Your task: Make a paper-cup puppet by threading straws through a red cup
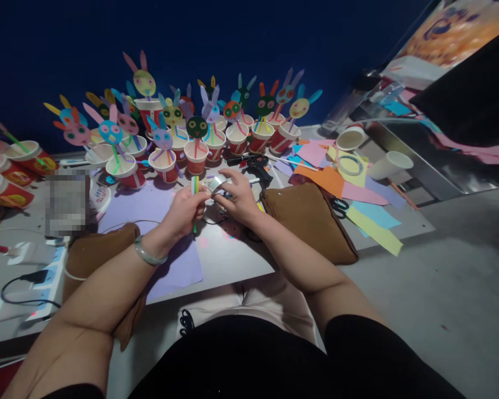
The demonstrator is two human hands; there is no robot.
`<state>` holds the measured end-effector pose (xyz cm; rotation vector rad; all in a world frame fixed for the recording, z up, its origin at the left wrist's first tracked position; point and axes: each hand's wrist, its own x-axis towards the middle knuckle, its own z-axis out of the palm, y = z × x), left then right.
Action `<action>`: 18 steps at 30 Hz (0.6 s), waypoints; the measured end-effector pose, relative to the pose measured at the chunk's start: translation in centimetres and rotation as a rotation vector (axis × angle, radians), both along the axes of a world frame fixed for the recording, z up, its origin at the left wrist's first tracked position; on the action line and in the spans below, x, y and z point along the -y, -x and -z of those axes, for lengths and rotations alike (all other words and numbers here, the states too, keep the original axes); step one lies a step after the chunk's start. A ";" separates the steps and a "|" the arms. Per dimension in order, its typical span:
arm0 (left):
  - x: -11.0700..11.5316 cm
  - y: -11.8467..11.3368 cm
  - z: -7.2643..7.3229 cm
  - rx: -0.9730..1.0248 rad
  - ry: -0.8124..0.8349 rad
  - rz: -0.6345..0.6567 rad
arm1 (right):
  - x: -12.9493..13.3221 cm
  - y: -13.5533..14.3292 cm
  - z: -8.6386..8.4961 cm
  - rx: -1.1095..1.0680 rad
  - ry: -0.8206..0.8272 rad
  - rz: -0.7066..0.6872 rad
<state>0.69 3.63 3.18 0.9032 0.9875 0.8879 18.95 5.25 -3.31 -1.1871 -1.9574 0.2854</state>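
Observation:
In the middle of the table, my left hand is closed around thin green, yellow and white strips, which stand upright and poke out below the fist. Right beside it, my right hand pinches a small shiny, clear-looking piece against the strips' side. Its exact kind is too small to tell. Under and behind my right hand lies a black glue gun. A sheet of purple paper lies beneath my left wrist.
Paper cups with paper rabbits on them stand in rows along the blue wall. To the right are a brown pad, black-handled scissors, coloured paper and a tape roll. A power strip with cords lies left.

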 end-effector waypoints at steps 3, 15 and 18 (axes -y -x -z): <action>-0.2 0.1 -0.3 0.007 0.026 0.027 | 0.0 0.0 0.3 0.081 -0.002 0.033; -0.2 0.4 -0.3 0.074 0.012 0.056 | 0.7 0.6 -0.1 0.099 0.011 -0.034; -0.3 0.6 -0.4 0.107 -0.008 0.056 | 0.9 0.4 -1.2 -0.088 0.009 -0.103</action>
